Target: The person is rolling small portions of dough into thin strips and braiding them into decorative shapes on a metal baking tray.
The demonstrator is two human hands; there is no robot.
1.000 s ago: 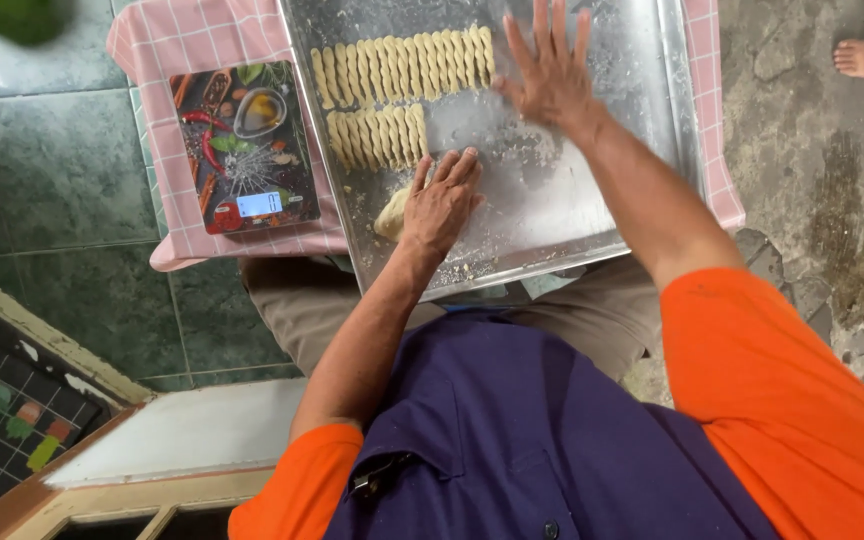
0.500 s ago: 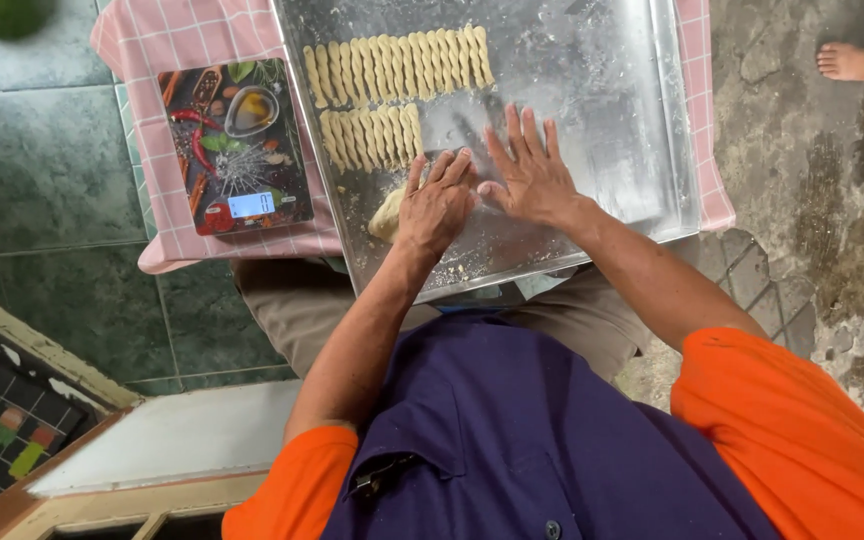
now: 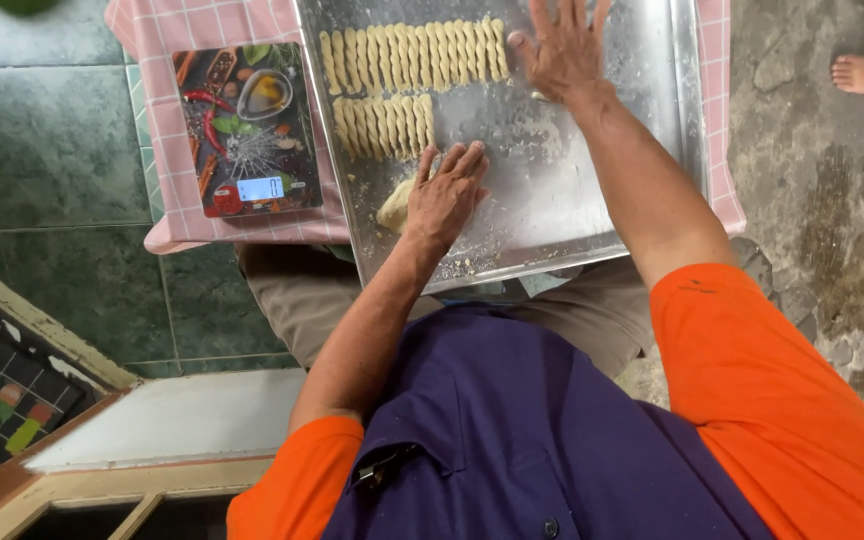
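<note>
A large metal tray [image 3: 642, 150] lies on a pink checked cloth [image 3: 157, 120]. Two rows of twisted pale dough sticks [image 3: 412, 55] sit at its far left part. My left hand [image 3: 447, 195] rests flat on the tray, fingers apart, beside a lump of pale dough [image 3: 394, 205] at its thumb side. My right hand [image 3: 564, 50] presses flat, fingers spread, on the tray farther away, just right of the upper row of sticks. Whether a dough strand lies beneath it is hidden.
A flat kitchen scale [image 3: 247, 130] with a colourful picture top lies on the cloth left of the tray. Green floor tiles [image 3: 42, 150] spread to the left. Another person's bare foot [image 3: 860, 72] stands at the upper right on rough concrete. A wooden frame [image 3: 72, 480] is at lower left.
My right hand drew back beside the left hand half a second ago and has now slid forward again up the tray. The left hand has stayed by the dough lump.
</note>
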